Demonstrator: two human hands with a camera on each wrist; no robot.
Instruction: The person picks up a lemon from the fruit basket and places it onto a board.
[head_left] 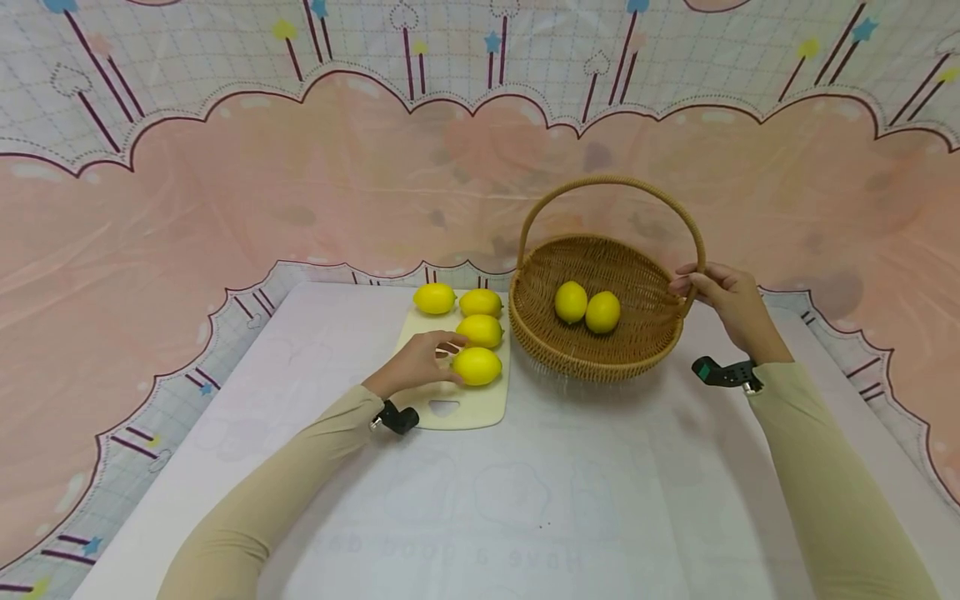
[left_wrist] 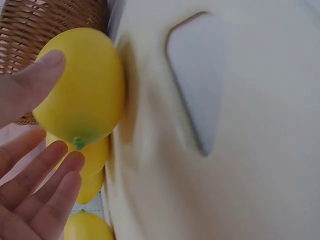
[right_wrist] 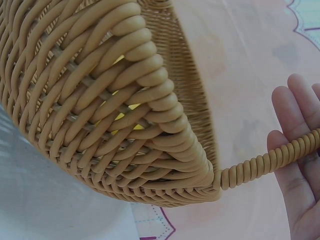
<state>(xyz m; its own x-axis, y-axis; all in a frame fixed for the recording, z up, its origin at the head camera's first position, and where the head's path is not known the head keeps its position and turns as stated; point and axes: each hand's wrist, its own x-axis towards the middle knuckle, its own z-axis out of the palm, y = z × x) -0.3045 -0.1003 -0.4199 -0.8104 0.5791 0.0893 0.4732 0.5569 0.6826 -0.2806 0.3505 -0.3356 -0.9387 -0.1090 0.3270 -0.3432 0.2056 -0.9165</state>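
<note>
My left hand (head_left: 418,363) reaches over a pale cutting board (head_left: 483,410), its fingers spread about the nearest yellow lemon (head_left: 478,367). In the left wrist view the thumb overlaps this lemon (left_wrist: 87,85), while the other fingers (left_wrist: 55,175) stay loose near its green stem end. Several more lemons, such as the far-left one (head_left: 434,298), lie further back on the board. To the right, my right hand (head_left: 731,304) holds the side of the arched handle (head_left: 611,181) of a brown wicker basket (head_left: 577,358). Two lemons (head_left: 602,312) rest inside the basket.
The basket stands close beside the board's right edge, with its handle arching high above it. A white cloth (head_left: 525,517) covers the table. Behind hangs a pink patterned curtain (head_left: 337,183), right at the table's back edge.
</note>
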